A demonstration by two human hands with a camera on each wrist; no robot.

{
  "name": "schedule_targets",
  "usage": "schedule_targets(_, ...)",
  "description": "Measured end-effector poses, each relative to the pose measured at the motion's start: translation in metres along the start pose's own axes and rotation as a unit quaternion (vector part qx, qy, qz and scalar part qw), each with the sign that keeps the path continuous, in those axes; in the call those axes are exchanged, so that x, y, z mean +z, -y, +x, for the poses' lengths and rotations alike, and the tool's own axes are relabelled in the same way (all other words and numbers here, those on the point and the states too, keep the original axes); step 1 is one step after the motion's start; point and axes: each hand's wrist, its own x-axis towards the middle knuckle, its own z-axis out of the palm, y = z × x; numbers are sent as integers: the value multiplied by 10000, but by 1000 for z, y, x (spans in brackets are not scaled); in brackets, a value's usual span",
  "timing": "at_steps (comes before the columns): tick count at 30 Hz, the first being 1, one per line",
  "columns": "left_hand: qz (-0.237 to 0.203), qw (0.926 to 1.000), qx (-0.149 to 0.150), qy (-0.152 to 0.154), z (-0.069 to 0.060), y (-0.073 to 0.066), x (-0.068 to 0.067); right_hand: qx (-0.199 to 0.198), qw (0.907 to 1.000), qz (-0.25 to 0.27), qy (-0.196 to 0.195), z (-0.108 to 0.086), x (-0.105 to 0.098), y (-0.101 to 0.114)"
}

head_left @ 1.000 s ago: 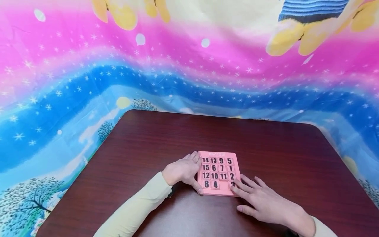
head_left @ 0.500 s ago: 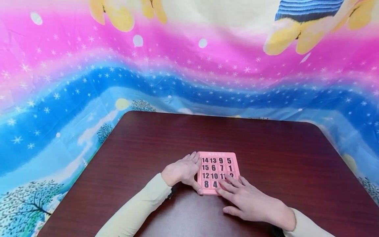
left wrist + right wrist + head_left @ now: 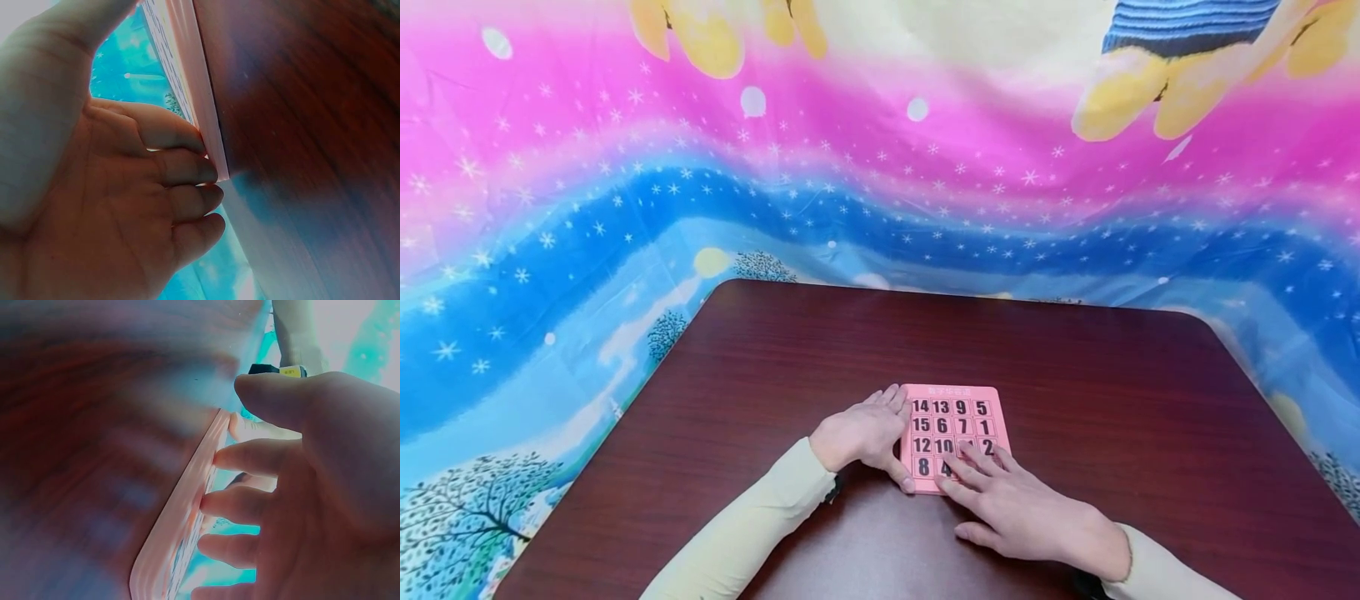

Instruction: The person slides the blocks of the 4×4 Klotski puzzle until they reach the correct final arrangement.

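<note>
A pink number puzzle board (image 3: 950,390) lies flat on the dark wooden table. My left hand (image 3: 867,432) rests along its left edge, fingers at the upper side and thumb at the lower left corner. In the left wrist view the fingertips of that hand (image 3: 125,194) touch the board's side (image 3: 209,106). Spread over the lower right part, my right hand (image 3: 1026,510) has its fingertips on the bottom rows, near the 4 and 11 tiles, hiding some tiles. The right wrist view shows this hand (image 3: 294,500) with extended fingers at the board (image 3: 181,506).
The dark wooden table (image 3: 820,342) has rounded far corners. Behind it hangs a cloth (image 3: 865,150) printed in pink, blue and white, with snowflakes and trees.
My right hand has moved left from the board's right side across the bottom row; the 3 tile there is now covered or out of sight. My left hand has stayed in place.
</note>
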Motion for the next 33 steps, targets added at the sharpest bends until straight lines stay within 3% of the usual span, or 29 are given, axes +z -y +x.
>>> schedule_targets(20, -95, 9999, -30, 33, 1, 0, 1, 350, 9982, 428, 214, -17, -3, -15)
schedule_targets(27, -98, 9999, -22, 34, 1, 1, 1, 368, 9982, 438, 198, -23, -4, -19)
schedule_targets(33, -73, 9999, -25, 81, 2, 1, 2, 296, 9982, 520, 7, -17, -10, -16)
